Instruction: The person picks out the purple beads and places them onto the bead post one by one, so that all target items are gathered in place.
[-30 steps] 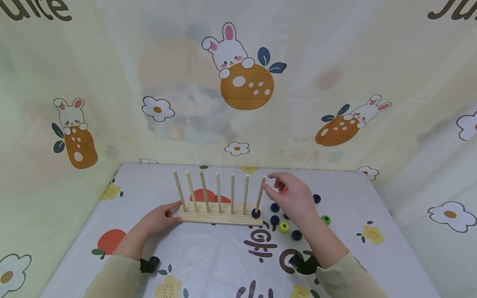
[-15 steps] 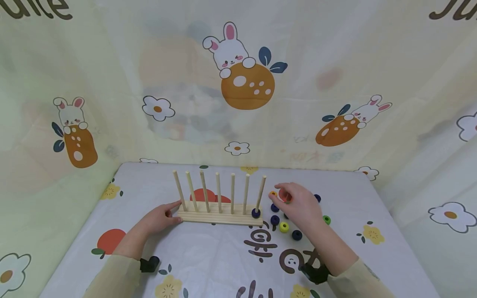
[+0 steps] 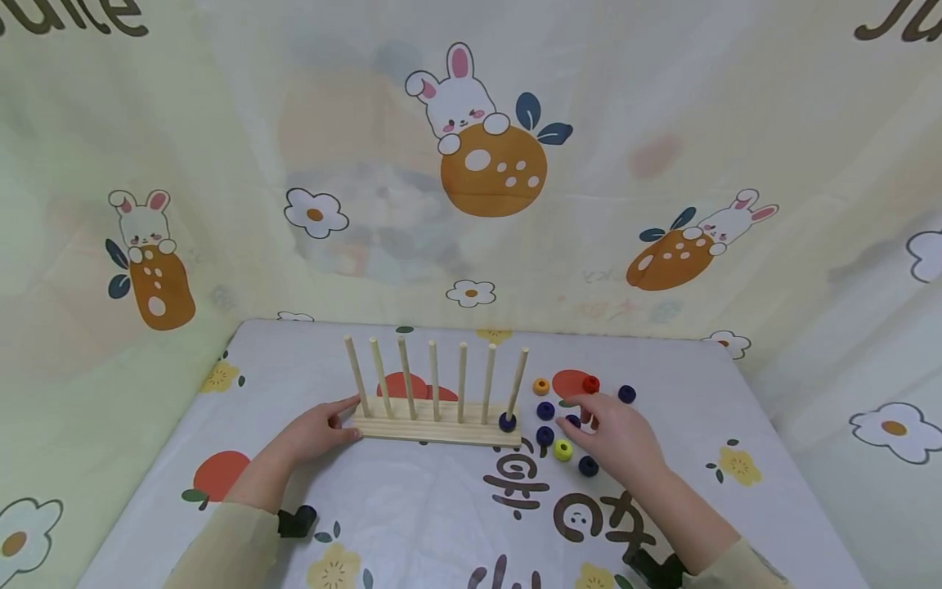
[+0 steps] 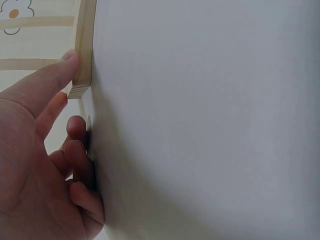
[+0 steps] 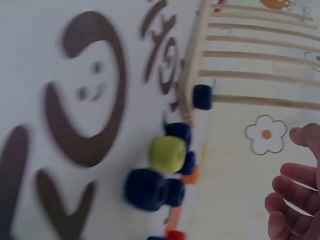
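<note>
A wooden peg rack (image 3: 437, 431) with several upright pegs stands mid-table. On its rightmost peg, down at the base, sits a dark blue bead (image 3: 507, 422). My left hand (image 3: 316, 435) pinches the rack's left end; the thumb lies on the base (image 4: 85, 50) in the left wrist view. Over the loose beads hovers my right hand (image 3: 618, 438), fingers loosely bent and holding nothing. A dark blue bead (image 3: 572, 422) shows between its thumb and index finger in the head view, apart from them in the right wrist view.
Around the right hand lie an orange bead (image 3: 540, 387), a red bead (image 3: 591, 384), a yellow bead (image 3: 562, 450) and several more dark blue beads (image 3: 588, 466). A printed white cloth (image 3: 412, 507) covers the table, and a patterned curtain (image 3: 353, 270) rises behind it.
My right hand has left the top of the rightmost peg and moved right and down over the beads. The orange and red beads are uncovered; a green one is now hidden. My left hand stays put.
</note>
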